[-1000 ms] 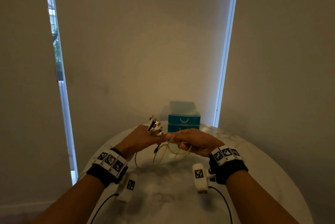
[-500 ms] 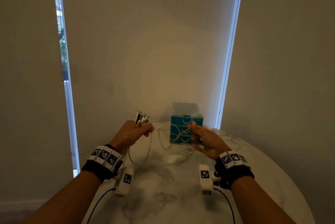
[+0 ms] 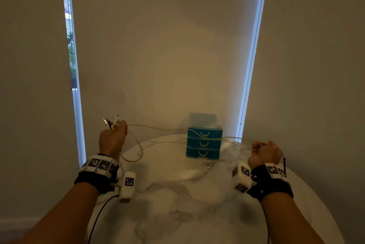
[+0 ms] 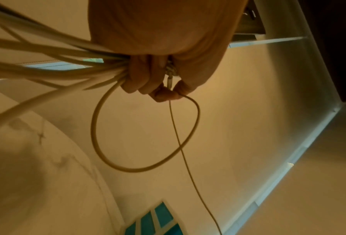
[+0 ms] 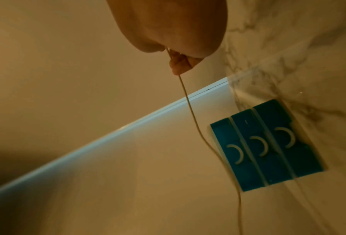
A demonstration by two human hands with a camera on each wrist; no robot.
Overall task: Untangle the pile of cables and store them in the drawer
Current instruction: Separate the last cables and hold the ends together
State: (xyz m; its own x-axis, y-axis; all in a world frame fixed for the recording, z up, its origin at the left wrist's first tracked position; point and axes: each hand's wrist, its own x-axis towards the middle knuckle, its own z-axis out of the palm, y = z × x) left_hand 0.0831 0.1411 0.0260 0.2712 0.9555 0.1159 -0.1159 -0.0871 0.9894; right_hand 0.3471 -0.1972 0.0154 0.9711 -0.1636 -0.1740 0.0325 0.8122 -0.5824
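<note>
**One cable stretched between your two hands, above the table**

Your round marble table [image 3: 177,194] fills the lower part of the head view, with pale blinds [image 3: 158,46] hanging behind it. At the table's far edge stands the small teal drawer unit [image 3: 204,143], three drawers stacked, all pushed in, each with a pale curved handle.

Your left hand [image 3: 112,139] is raised over the table's left edge, fingers curled tight around a bundle of cables [image 4: 47,63]; their plug ends [image 3: 110,122] stick up out of your fist. Below that fist one cable hangs in a loose loop [image 4: 144,135].

Your right hand [image 3: 264,153] is held well apart from the left, near the table's right edge, its fingertips [image 5: 178,65] pinched together on a single thin cable [image 3: 167,129]. That cable runs from your left thumb across in front of the drawer unit to your right hand, sagging only slightly and not touching the tabletop. A dark end [image 3: 284,162] dangles just beyond your right hand.
</note>
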